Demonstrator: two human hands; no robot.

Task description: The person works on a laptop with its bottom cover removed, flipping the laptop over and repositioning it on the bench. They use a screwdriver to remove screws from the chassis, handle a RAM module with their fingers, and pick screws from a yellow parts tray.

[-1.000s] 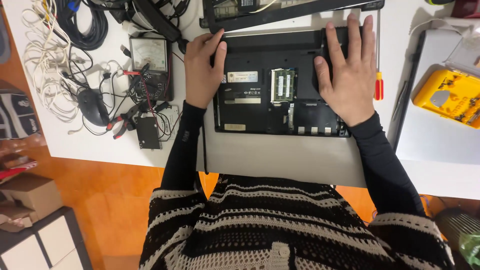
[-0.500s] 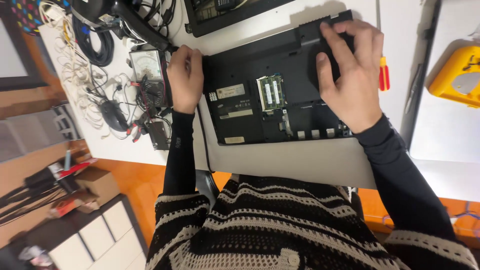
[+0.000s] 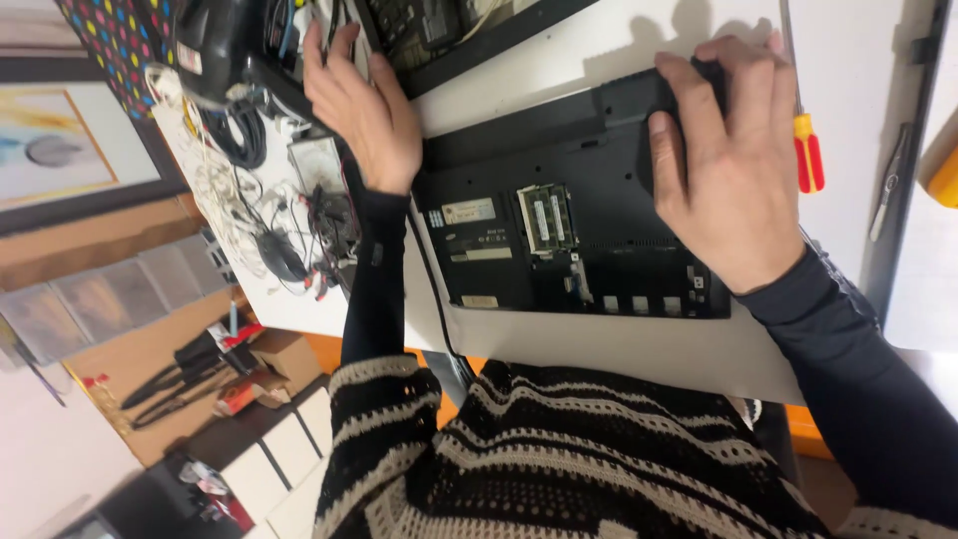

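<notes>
An opened black laptop base (image 3: 559, 250) lies upside down on the white table (image 3: 619, 344), its memory modules (image 3: 544, 220) exposed. My right hand (image 3: 723, 170) rests flat on the base's far right corner, fingers curled over its edge. My left hand (image 3: 364, 105) is off the laptop, reaching to the left with spread fingers over a tangle of cables and a meter (image 3: 319, 165); it holds nothing that I can see.
A red and yellow screwdriver (image 3: 806, 150) lies right of my right hand. A second opened device (image 3: 449, 35) sits behind the laptop. White cables (image 3: 225, 190) and clips cover the table's left end. Boxes and tools (image 3: 230, 359) lie on the floor.
My left hand left the laptop's left edge and moved up and left over the cables. My right hand stayed on the right corner. The view swung left.
</notes>
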